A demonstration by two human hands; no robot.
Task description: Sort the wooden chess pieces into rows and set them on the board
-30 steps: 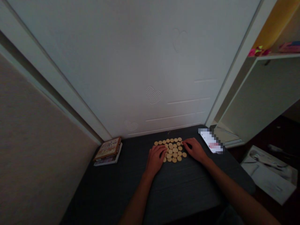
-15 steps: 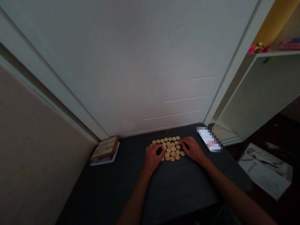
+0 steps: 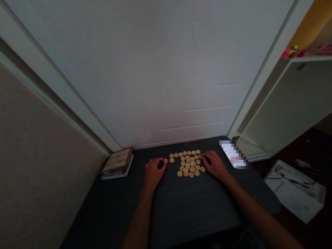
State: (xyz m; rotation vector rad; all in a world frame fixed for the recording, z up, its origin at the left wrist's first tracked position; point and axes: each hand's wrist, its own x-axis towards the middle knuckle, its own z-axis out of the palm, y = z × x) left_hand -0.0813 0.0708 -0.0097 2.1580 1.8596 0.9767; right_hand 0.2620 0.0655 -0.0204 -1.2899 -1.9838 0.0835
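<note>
Counts:
- Hands: 2, both the person's own, forearms coming in from the near edge.
- Discs (image 3: pixel 190 164): tan, round, flat, approx. 25–30 in one tight patch. Light is too dim for an exact no.
- Top row of the patch: approx. 7, running L–R along the far side.
- Lone disc (image 3: pixel 165 160): 1, lying apart just L of the patch. One more disc sits between it and the patch edge.
- Books (image 3: pixel 117 162): 1 stack at the far L corner of the table (image 3: pixel 186 207), looks like 2 vols.
- Phone (image 3: pixel 232 155): 1, blurred out, far R corner.
- Box (image 3: pixel 295 190): 1, pale, on the floor to the R, well apart from the table.

Grip:
- L hand (image 3: pixel 153 172): fingers curled, thumb and forefinger tips closed on the lone disc. The disc is at the fingertips, on the far-R side of the hand. Can't tell whether it is lifted or on the table.
- R hand (image 3: pixel 215 165): lies flat, palm down, fingers spread loose, holding nothing. Its fingertips touch the R edge of the discs near the far R corner of the patch.

Patch position: between the two hands, touching the R hand, near but not touching the L hand. It lies on the dark table close to the white panel (image 3: pixel 155 69) behind.
</note>
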